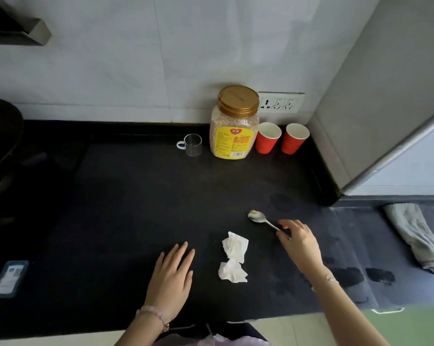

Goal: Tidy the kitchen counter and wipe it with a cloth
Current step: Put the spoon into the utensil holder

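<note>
1. My right hand, lower right, pinches the thin handle of one shiny metal spoon on the matte black tabletop.
2. My left hand lies flat, fingers straight, holding nothing.
3. Two crumpled white paper tissues lie between my hands.
4. Upper centre: two ribbed red paper cups, one gold-lidded oat jar, one clear glass mug.
5. One rumpled grey cloth, right edge.

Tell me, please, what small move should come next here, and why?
Probably lift the spoon off the counter: the right hand pinches its handle, and its soiled bowl lies on the surface to be wiped.
</note>
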A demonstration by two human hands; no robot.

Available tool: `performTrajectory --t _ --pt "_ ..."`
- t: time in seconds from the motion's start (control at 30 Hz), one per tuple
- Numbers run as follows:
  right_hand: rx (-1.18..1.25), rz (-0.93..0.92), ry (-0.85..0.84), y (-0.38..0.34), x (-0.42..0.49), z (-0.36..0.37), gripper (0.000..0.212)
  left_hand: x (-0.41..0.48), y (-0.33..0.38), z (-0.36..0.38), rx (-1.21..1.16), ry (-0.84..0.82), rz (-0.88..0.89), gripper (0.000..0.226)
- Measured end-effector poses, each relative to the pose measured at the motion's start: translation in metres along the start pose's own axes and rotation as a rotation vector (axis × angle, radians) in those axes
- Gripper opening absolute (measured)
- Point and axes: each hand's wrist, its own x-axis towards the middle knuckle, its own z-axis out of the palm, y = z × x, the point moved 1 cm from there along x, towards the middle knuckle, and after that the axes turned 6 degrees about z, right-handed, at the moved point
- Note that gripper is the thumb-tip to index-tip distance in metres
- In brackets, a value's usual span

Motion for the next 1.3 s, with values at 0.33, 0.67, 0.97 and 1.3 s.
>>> performTrajectory --t 0.33,0.67,0.97,1.3 --pt "0.076 0.027 -0.133 -0.002 0.009 0.002 0.008 -0.002 0.011 0.011 -0.023 0.045 -0.102 0.051" --pt "0.66 0.282 -0.337 -0.01 0.004 -0.004 0.002 -0.004 0.017 0.013 -0.079 0.067 -0.135 0.048" --pt "0.729 0.028 -0.587 -0.101 -0.016 -0.005 0.009 -0.052 0.015 -0.033 -0.538 0.344 -0.427 0.036" --pt "0.58 -0.217 -0.992 -0.197 -0.153 0.058 0.01 -0.269 0.012 0.089 -0.993 0.352 -1.176 0.037"
